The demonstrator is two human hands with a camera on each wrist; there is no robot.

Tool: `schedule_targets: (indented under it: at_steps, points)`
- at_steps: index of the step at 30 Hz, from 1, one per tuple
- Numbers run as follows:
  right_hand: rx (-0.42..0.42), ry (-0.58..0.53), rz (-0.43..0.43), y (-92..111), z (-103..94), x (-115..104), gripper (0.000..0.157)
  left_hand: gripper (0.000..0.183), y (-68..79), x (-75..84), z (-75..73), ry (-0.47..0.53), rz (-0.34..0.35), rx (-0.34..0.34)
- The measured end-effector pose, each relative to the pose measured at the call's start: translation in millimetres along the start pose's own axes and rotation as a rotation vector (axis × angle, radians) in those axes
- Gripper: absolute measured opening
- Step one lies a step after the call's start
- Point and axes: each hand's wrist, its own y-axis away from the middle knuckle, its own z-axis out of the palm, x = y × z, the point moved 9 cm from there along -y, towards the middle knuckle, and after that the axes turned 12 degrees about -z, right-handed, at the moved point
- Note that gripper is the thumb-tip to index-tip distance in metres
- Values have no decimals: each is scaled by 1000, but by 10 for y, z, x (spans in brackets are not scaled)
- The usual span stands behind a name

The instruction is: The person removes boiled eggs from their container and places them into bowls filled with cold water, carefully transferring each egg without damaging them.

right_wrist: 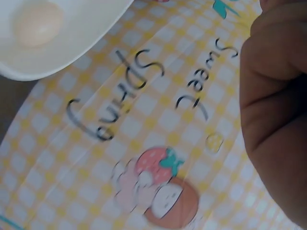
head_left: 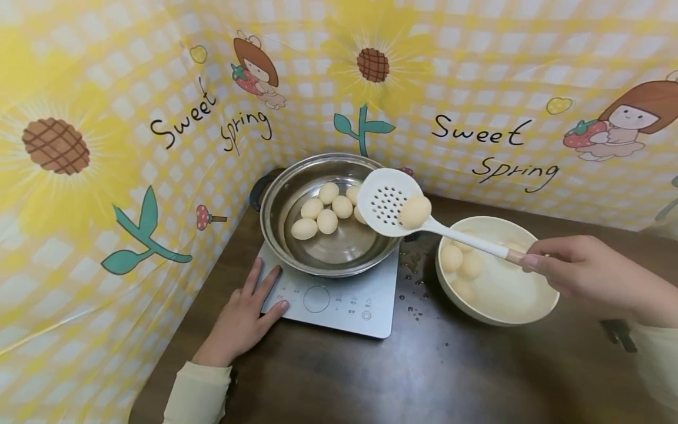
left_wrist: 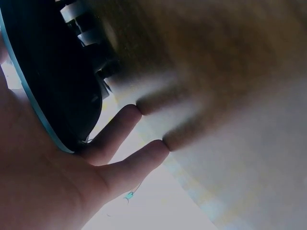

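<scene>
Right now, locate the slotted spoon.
In the head view, the slotted spoon is right of centre, in the right hand, its head over the right rim of the pot.

A left hand (left_wrist: 53,177) extends from the left, two straight fingertips (left_wrist: 132,111) touching a glossy brown table (left_wrist: 230,38) that mirrors them. Against the palm sits a dark, blue-rimmed slab (left_wrist: 53,72), probably a hob's underside. Bright cloth (left_wrist: 160,206) shows past the table's edge.

Yellow-checked wall covering (head_left: 503,47), sunflower prints (head_left: 373,65), black lettering (head_left: 468,135); dark tabletop (head_left: 275,388), soft sheen (head_left: 381,374)
</scene>
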Motion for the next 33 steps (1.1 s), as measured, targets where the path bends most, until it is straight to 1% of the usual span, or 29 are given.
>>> schedule_targets:
  at_steps: [4, 7, 10, 12, 16, 18, 20, 22, 27, 30, 33]
  points:
    - [64, 12, -15, 250, -62, 175, 21, 72, 20, -18, 14, 7, -9, -4]
    - [123, 71, -14, 492, -114, 387, 22, 72, 13, -9, 13, 4, -7, -5]
    - [180, 123, 26, 749, -137, 651, 27, 72, 4, 0, 4, 4, -8, -8]
    - [213, 141, 69, 916, -128, 834, 29, 72, 0, -2, 1, 3, -11, -11]
    - [287, 115, 164, 1197, -81, 1160, 29, 72, 7, -8, 3, -1, -13, -16]
    - [321, 128, 207, 1296, -64, 1269, 29, 73, 14, -15, 3, -1, -13, -15]
    - [362, 144, 211, 1350, -52, 1314, 29, 73, 20, -24, -3, -2, -13, -12]
    - [418, 183, 186, 1362, -63, 1297, 29, 73, 24, -36, -7, -4, -17, -11]
    - [582, 271, 65, 1348, -108, 1166, 28, 73, 29, -40, 2, -9, -25, -21]
    - [676, 280, 7, 1373, -144, 1122, 26, 73, 16, -24, 14, -9, -18, -22]
    - [739, 265, -20, 1403, -195, 1104, 22, 73, -5, 2, 20, -8, -7, -22]
